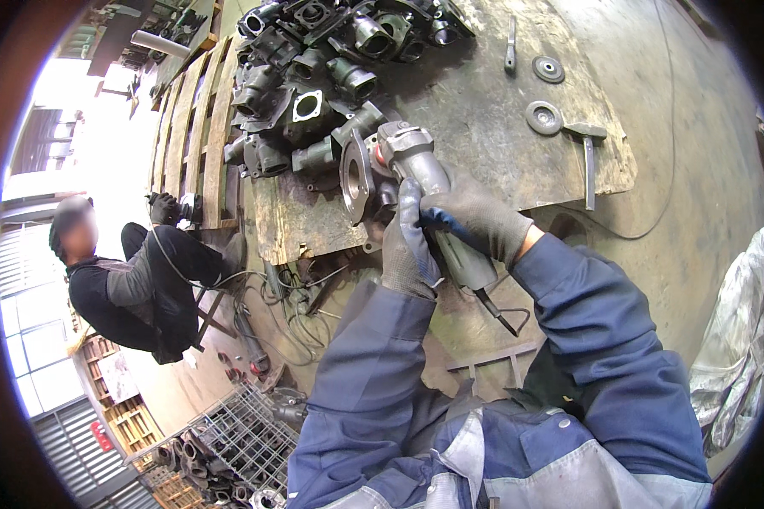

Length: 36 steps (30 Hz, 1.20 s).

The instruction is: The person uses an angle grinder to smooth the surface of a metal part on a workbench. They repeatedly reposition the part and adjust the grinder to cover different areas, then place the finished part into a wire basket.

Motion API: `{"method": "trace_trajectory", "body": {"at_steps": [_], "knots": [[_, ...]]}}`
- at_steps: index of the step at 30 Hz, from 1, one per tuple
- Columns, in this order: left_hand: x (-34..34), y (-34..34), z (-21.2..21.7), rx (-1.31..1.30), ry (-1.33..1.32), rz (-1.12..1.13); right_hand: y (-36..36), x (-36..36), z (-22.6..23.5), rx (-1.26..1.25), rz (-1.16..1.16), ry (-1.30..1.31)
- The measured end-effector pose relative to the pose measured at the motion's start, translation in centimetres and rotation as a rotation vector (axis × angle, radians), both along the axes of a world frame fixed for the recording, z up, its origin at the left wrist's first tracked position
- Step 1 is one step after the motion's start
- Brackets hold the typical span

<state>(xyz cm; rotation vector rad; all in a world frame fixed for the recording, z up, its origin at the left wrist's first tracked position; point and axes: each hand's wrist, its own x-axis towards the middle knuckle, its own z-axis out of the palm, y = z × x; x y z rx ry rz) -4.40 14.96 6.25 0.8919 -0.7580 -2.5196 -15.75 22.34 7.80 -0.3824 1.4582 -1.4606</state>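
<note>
Both gloved hands are on a grey angle grinder [424, 170]. My right hand [477, 212] is closed over the middle of its body from above. My left hand [410, 244] is closed against the grinder's left side; what lies under its fingers is partly hidden. The grinder's head points away from me, beside a dark metal casting [358, 180] with a round flange at the near edge of the worktable [484, 110]. Whether the disc touches the casting is hidden. The power cord [497, 312] trails from the grinder's back end.
Many dark pipe-like castings [306, 93] are heaped at the far left. On the right lie a hammer [589, 161], two discs [544, 118] and a slim tool [510, 47]. A person [144, 271] crouches at left by a pallet [191, 127]. Cables [293, 310] and a wire crate [250, 441] are below.
</note>
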Motion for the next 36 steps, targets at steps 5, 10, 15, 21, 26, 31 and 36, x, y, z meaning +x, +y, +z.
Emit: {"method": "trace_trajectory", "body": {"at_steps": [5,10,15,21,26,31,36], "knots": [[0.0,0.2,0.4,-0.078,-0.03,0.014,0.2,-0.2,0.8,0.121,0.036,0.109],[-0.4,0.4,0.7,-0.106,-0.075,0.025,0.4,0.0,0.5,-0.027,-0.051,0.068],[0.1,0.3,1.2,-0.13,0.008,-0.049,-0.1,-0.1,-1.1,0.045,0.007,0.115],[1.6,-1.9,2.5,-0.45,-0.449,-0.064,1.1,-1.1,-0.8,0.044,-0.113,0.14],[4.0,-9.2,1.6,-0.908,-0.461,0.18,6.9,-4.4,0.2,-0.137,0.008,0.382],[4.3,-11.8,-2.0,-1.45,-0.888,-0.443,10.2,-5.9,1.5,-0.134,0.078,0.78],[3.4,-11.7,-5.0,-1.32,-0.787,-0.401,11.2,-6.1,3.2,-0.117,-0.217,-0.06]]}}
